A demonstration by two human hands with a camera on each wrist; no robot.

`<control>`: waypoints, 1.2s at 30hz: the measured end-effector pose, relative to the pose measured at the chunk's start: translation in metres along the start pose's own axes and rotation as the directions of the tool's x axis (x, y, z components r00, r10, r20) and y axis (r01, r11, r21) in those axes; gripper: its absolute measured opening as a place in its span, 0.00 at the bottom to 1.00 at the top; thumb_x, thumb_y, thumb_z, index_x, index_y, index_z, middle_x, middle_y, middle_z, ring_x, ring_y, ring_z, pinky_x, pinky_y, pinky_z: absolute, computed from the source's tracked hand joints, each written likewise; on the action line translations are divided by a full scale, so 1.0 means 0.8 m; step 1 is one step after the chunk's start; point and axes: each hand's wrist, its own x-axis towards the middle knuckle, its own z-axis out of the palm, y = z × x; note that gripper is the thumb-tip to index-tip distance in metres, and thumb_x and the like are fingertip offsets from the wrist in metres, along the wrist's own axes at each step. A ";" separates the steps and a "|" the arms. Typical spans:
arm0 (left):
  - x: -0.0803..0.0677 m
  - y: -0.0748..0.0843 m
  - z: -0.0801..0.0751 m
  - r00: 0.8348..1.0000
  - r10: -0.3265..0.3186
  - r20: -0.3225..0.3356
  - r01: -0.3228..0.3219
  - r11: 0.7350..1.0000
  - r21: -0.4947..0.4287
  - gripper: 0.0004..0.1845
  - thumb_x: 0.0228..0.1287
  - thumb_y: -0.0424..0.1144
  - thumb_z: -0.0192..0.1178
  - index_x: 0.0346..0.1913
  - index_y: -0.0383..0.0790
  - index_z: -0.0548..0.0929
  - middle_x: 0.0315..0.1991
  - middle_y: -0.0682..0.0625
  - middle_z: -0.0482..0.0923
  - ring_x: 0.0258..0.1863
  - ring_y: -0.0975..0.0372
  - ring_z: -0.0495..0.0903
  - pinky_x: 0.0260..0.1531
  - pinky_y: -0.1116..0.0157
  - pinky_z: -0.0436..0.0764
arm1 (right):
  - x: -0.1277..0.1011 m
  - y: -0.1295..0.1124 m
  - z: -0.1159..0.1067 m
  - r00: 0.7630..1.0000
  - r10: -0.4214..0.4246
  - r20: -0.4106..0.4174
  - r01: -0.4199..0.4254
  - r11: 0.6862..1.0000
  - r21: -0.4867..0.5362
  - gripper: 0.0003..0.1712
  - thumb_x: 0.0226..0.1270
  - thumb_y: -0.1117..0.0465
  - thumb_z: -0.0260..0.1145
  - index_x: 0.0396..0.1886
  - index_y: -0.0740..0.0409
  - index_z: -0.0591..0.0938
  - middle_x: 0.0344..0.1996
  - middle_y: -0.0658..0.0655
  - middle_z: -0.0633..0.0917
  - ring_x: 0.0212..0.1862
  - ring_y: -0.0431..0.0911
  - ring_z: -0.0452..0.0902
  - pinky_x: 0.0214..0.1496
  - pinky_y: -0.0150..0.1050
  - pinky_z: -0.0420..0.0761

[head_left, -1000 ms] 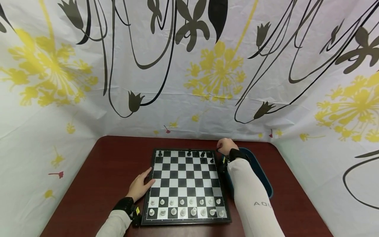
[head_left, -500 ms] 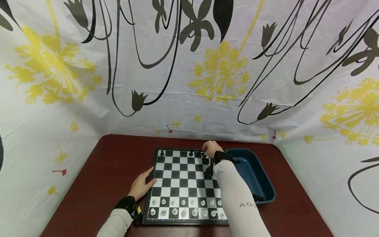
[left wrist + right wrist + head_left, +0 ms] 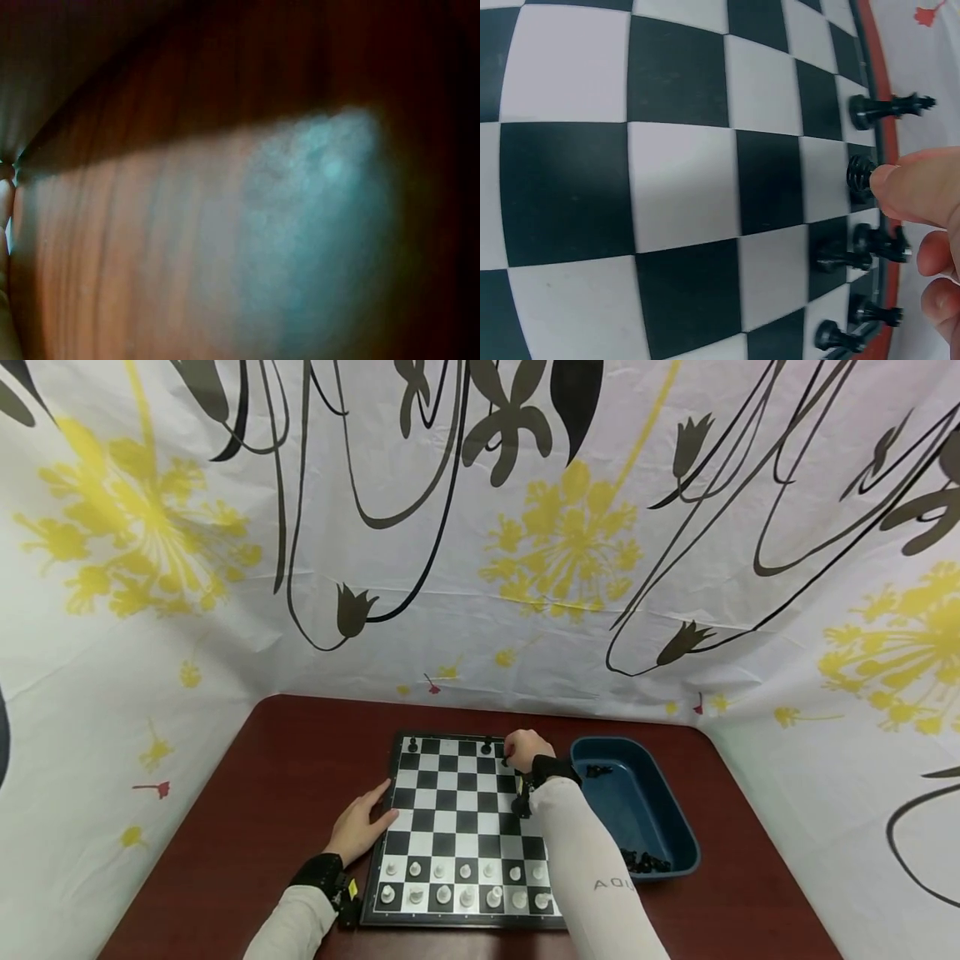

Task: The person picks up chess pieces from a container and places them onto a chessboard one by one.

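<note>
A right hand [image 3: 525,748] pinches a black piece [image 3: 861,178] between thumb and fingers [image 3: 919,196] at the board's [image 3: 450,827] far rank; the piece looks light, hard and slick, best taken by its narrow neck. The left hand [image 3: 358,829], fingers spread flat, rests on the wood-grain bench [image 3: 285,793] touching the board's edge. More pieces lie in a blue tray [image 3: 675,835].
</note>
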 end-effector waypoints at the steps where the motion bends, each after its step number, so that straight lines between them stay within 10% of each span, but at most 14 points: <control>1: 0.000 0.000 0.000 1.000 -0.001 0.002 0.001 1.000 -0.004 0.35 0.57 0.54 0.59 0.66 0.45 0.65 0.56 0.41 0.73 0.56 0.48 0.70 0.53 0.48 0.68 | 0.001 0.001 0.004 1.000 -0.001 -0.006 0.001 1.000 -0.012 0.05 0.51 0.67 0.67 0.25 0.52 0.83 0.26 0.50 0.80 0.26 0.43 0.71 0.25 0.38 0.73; 14: -0.002 0.003 -0.003 1.000 0.012 -0.007 -0.012 1.000 -0.017 0.34 0.57 0.52 0.60 0.66 0.44 0.65 0.56 0.42 0.73 0.56 0.49 0.70 0.54 0.49 0.68 | 0.007 0.007 0.026 0.998 0.014 -0.067 -0.019 0.997 -0.069 0.04 0.49 0.66 0.69 0.24 0.52 0.83 0.24 0.49 0.81 0.25 0.42 0.72 0.27 0.39 0.75; 36: -0.005 0.006 -0.002 1.000 0.021 0.011 -0.021 1.000 0.011 0.35 0.59 0.53 0.58 0.66 0.42 0.63 0.56 0.38 0.72 0.56 0.46 0.69 0.53 0.47 0.67 | -0.030 0.034 -0.049 0.981 -0.045 -0.191 0.042 0.999 -0.016 0.12 0.62 0.57 0.61 0.42 0.57 0.81 0.44 0.57 0.78 0.44 0.52 0.75 0.45 0.47 0.76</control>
